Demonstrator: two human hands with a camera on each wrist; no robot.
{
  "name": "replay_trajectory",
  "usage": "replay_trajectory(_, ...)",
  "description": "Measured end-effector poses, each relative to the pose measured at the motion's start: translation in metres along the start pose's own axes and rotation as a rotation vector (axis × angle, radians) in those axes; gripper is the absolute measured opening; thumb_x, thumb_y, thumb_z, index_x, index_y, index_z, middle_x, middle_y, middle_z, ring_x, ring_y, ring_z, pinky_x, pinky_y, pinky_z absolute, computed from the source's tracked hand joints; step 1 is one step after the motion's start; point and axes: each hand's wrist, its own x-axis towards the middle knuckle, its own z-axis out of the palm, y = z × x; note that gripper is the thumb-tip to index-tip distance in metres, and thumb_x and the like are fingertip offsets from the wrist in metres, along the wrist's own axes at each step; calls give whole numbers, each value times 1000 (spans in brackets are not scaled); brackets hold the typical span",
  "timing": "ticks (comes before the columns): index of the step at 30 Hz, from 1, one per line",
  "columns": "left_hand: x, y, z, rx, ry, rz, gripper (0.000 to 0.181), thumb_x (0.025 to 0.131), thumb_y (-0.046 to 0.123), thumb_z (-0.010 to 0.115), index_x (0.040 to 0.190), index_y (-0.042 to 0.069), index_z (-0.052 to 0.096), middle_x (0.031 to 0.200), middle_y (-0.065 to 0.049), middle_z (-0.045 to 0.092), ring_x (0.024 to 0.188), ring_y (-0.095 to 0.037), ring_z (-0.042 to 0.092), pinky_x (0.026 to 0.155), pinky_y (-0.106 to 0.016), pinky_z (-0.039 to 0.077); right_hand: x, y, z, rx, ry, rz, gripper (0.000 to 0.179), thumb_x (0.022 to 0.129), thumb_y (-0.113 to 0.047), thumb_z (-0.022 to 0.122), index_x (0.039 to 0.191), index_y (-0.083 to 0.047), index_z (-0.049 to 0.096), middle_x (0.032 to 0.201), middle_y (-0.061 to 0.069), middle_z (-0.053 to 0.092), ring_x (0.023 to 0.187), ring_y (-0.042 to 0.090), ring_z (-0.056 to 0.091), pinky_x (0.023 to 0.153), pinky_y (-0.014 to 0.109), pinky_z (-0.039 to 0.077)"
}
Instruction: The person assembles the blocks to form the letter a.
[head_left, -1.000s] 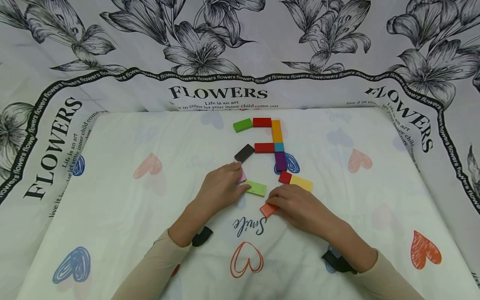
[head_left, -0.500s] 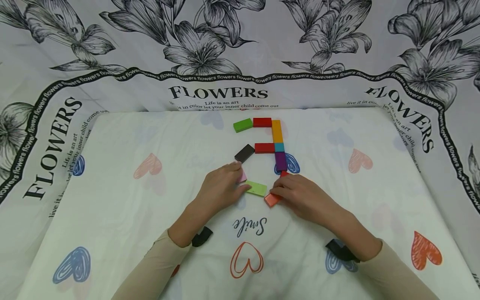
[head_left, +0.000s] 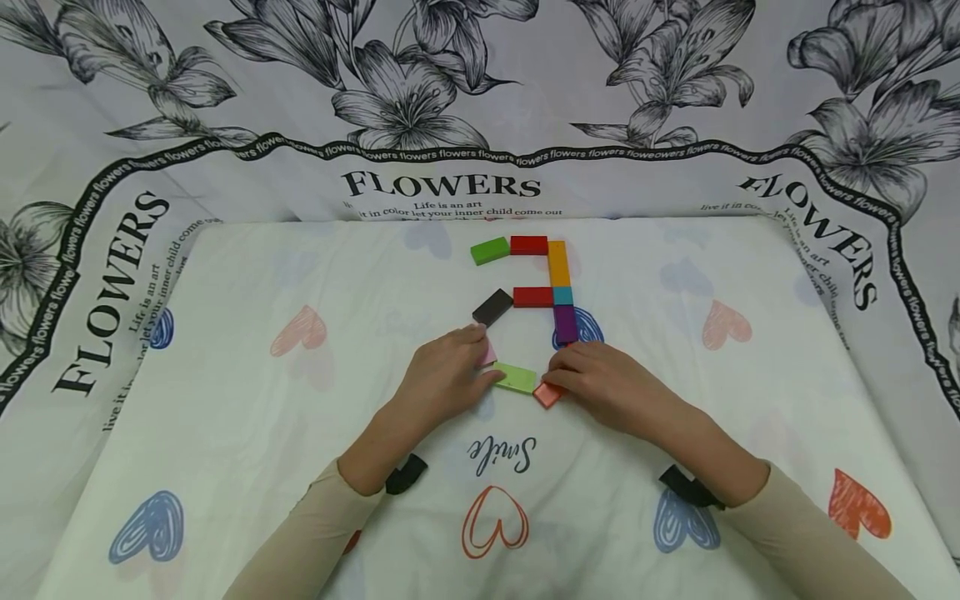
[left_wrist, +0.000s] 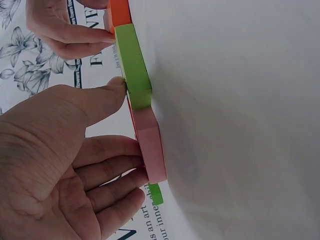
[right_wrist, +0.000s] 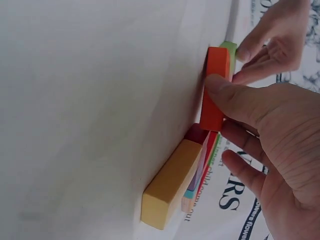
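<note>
My left hand point(head_left: 446, 371) rests beside the blocks, its fingertips touching the pink block point(left_wrist: 149, 145) and its thumb at the light green block point(left_wrist: 132, 65). Between the thumb and fingers of my right hand point(head_left: 603, 387) is an orange block point(right_wrist: 216, 92), pinched at its sides. One end of it meets the right end of the light green block in the head view. A yellow block point(right_wrist: 172, 182) and a dark red block point(right_wrist: 196, 134) lie close to the right hand. The head view has the yellow one hidden under that hand.
Farther back, a line of blocks runs from a green block point(head_left: 490, 251) and a red block point(head_left: 528, 245) to an orange-yellow block point(head_left: 558, 263), a blue block point(head_left: 562, 296) and a purple block point(head_left: 566, 323). Another red block point(head_left: 533, 297) joins a black block point(head_left: 492, 307). White printed cloth point(head_left: 225, 400) lies underneath.
My right hand has slid the orange block away from me and slightly right, bringing it against the light green block's end. The hand now covers the yellow block. My left hand has stayed put.
</note>
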Motion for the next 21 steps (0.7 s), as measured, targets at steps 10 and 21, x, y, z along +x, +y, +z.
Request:
replay_trajectory(10, -1, -3, -4, -38, 20, 12, 31, 93, 38, 82, 100, 9, 76, 144, -9, 70, 137, -26, 66, 108, -41, 58, -1, -1, 2, 45, 41, -30, 28, 86, -8, 87, 112, -15, 80, 110, 2, 75, 105, 21, 70, 97, 37, 62)
replay_trajectory(21, 0, -8, -4, -36, 20, 50, 30, 93, 40, 82, 97, 11, 78, 142, -7, 71, 129, -24, 71, 94, -38, 64, -1, -1, 6, 43, 39, -37, 27, 88, -11, 86, 113, -16, 80, 110, 1, 74, 105, 21, 69, 96, 36, 62)
